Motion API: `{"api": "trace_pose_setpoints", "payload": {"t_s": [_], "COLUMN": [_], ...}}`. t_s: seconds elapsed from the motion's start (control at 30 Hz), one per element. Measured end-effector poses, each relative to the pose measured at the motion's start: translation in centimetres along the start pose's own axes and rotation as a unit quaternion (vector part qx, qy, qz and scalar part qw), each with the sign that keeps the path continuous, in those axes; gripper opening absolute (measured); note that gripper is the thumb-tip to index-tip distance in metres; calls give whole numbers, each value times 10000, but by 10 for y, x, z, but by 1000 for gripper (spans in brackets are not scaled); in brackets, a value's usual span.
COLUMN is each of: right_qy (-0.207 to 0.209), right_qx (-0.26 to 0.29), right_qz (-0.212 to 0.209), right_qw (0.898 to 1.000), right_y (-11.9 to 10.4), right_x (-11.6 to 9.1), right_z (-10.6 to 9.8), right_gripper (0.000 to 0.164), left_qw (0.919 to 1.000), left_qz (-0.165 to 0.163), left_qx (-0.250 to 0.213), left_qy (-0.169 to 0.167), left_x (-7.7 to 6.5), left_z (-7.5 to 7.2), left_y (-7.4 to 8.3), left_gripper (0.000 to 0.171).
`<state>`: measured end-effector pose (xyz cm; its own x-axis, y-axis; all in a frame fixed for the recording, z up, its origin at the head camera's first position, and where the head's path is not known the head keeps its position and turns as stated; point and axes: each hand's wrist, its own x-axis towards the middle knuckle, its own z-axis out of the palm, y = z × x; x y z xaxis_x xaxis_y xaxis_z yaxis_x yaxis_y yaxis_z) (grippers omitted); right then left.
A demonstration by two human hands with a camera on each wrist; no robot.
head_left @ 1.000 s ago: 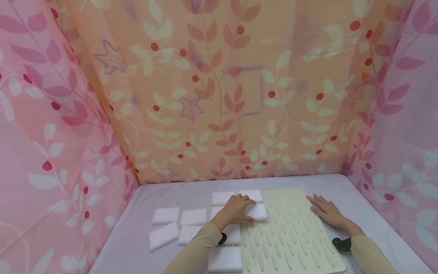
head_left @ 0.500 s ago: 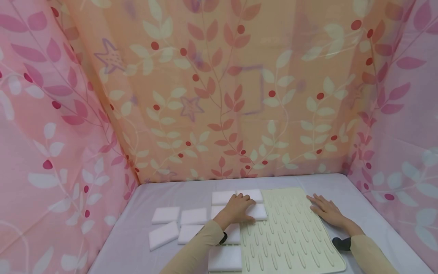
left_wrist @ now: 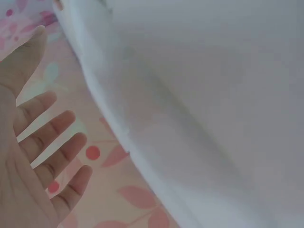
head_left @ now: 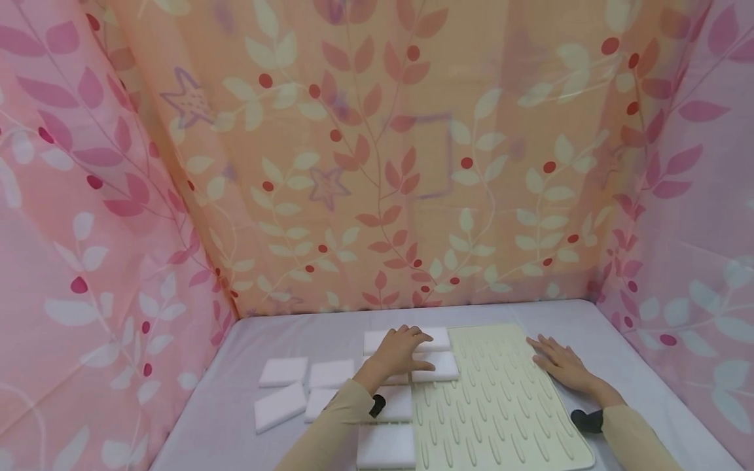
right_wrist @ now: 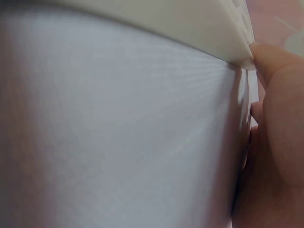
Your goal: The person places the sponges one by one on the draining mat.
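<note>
A pale yellow-green drying mat (head_left: 489,405) with raised oval ridges lies on the table. White rectangular sponges line its left side, with a second column begun by a back sponge (head_left: 438,337) and one in front of it, the second-row sponge (head_left: 443,368). My left hand (head_left: 391,356) hovers over these, fingers apart and holding nothing; in the left wrist view its fingers (left_wrist: 52,142) are loosely extended. Beside the mat's right edge my right hand (head_left: 562,365) lies flat on the table. In the right wrist view its thumb (right_wrist: 278,61) meets the mat's rim (right_wrist: 209,38).
Several loose sponges, among them a tilted sponge (head_left: 281,407), lie left of the mat on the white-covered table (head_left: 206,418). Floral curtains (head_left: 377,163) enclose the back and both sides.
My left hand has come off the second-row sponge and shifted slightly left, its thumb and fingers spreading. My right hand and the sponges stay in place.
</note>
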<state>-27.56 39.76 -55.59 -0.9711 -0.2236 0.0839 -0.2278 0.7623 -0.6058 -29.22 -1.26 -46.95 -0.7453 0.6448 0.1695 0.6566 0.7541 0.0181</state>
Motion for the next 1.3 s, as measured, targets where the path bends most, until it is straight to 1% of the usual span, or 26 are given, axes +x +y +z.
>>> {"api": "trace_pose_setpoints", "payload": {"t_s": [0.1,0.17,0.37,0.5,0.7,0.83,0.97,1.1,1.2,1.3], "right_qy": [-1,-10,10,23,18,8,-13,-34,-65,-111], "right_qx": [-50,-74,-91,-103,-107,-149,-140,-169,-177,-161], "right_qz": [11,7,-5,-10,-57,-86,-83,-34,8,52], "right_qw": [10000,10000,10000,9999,9999,9999,9999,9998,9998,9998], "right_y": [1,1,0,0,-1,0,-1,-1,-1,-2], "right_x": [1,1,1,0,0,1,1,1,2,2], "right_z": [0,0,-1,-1,-1,-2,-3,-3,-3,-3], "right_gripper": [60,60,61,60,60,60,60,60,61,61], "left_qw": [9997,9994,9952,9922,9881,9843,9818,9807,9789,9775], "left_qz": [-38,-102,-270,-306,-497,-485,-462,-533,-649,-785], "left_qx": [-135,-229,-842,-1061,-1308,-1458,-1439,-1221,-1150,-1142], "left_qy": [184,241,411,578,631,863,1147,1431,1560,1593], "left_x": [-5,-9,-28,-45,-74,-94,-112,-126,-137,-146], "left_z": [-7,-11,-16,-16,-14,-11,-9,-5,-3,-3], "left_y": [-6,-11,-27,-37,-49,-57,-69,-84,-94,-102], "left_gripper": [61,61,60,59,55,51,49,47,47,47]}}
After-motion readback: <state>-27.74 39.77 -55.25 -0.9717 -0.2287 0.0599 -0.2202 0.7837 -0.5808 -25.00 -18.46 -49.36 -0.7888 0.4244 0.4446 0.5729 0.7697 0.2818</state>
